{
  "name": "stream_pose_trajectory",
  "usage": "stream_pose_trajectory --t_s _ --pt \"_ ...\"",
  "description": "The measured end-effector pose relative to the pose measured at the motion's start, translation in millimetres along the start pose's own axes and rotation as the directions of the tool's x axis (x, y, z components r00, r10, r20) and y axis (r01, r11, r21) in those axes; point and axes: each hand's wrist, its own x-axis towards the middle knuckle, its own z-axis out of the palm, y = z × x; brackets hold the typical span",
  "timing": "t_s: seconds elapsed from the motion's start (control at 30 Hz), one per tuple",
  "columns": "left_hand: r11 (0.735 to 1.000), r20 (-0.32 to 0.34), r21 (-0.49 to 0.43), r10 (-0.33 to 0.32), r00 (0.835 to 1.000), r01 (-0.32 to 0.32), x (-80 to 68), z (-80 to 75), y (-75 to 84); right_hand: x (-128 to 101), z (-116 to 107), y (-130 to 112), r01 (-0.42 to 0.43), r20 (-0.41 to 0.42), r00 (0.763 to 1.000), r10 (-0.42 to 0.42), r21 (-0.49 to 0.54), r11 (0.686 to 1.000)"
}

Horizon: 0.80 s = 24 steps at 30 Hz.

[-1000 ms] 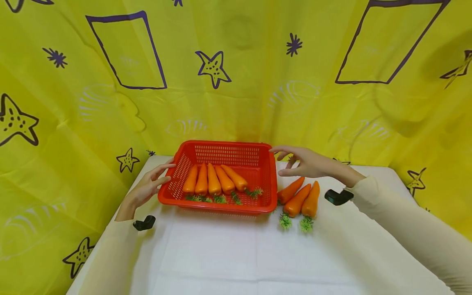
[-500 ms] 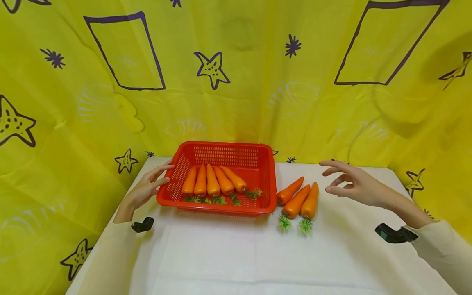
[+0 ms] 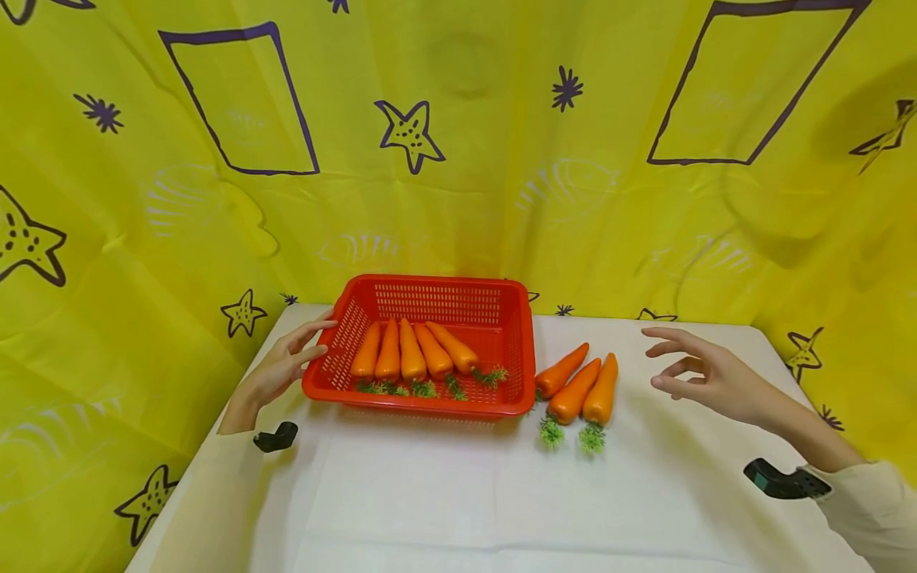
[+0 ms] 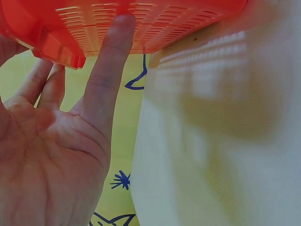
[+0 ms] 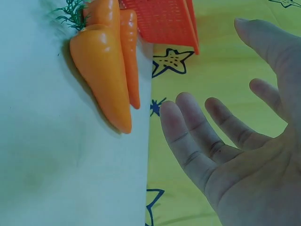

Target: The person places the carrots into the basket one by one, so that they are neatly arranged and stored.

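On the left, a red plastic basket (image 3: 430, 404) holds several orange carrots (image 3: 412, 354) with green tops, lying side by side. My left hand (image 3: 282, 362) is at its left end, fingers extended along the rim. From below in the left wrist view, one straight finger (image 4: 110, 70) reaches the slotted wall of the basket (image 4: 160, 19). Just right of the basket lie three more carrots (image 3: 573, 391), tops toward me. My right hand (image 3: 705, 374) hovers to their right, holding nothing, its fingers loosely bent. In the right wrist view its fingers are apart from the carrots (image 5: 101, 70).
A white cloth (image 3: 430, 493) covers the table. Yellow curtain (image 3: 473, 199) with starfish and fish drawings hangs close behind the basket and along both sides. Each wrist carries a small black device, one on the right wrist (image 3: 784, 481).
My right hand has moved away from the basket's right rim, passing over the loose carrots to the right and toward me. The left hand, basket and carrots stay in place.
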Motion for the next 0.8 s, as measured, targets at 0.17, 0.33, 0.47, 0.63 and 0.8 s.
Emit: stream_pose_trajectory --t_s 0.17,0.33,0.47,0.63,0.8 --pt "1.000 -0.006 -0.012 -0.007 1.000 0.007 -0.4 1.1 0.9 3 5 1 -0.034 0.010 0.999 0.033 0.013 0.999" --pt "1.000 -0.007 -0.014 -0.008 1.000 0.008 0.3 0.6 0.5 13 14 4 -0.151 0.037 0.988 0.149 0.044 0.988" --pt "1.000 -0.010 -0.010 -0.007 1.000 0.007 0.7 -0.1 -0.1 24 24 12 -0.243 0.062 0.969 0.238 0.094 0.965" --pt "1.000 -0.011 -0.015 -0.008 1.000 0.007 0.8 0.6 1.0 35 39 22 -0.357 0.087 0.933 0.348 0.137 0.924" --pt "1.000 -0.011 -0.020 -0.004 1.000 0.004 0.2 1.7 2.4 42 52 31 -0.450 0.109 0.893 0.437 0.173 0.876"
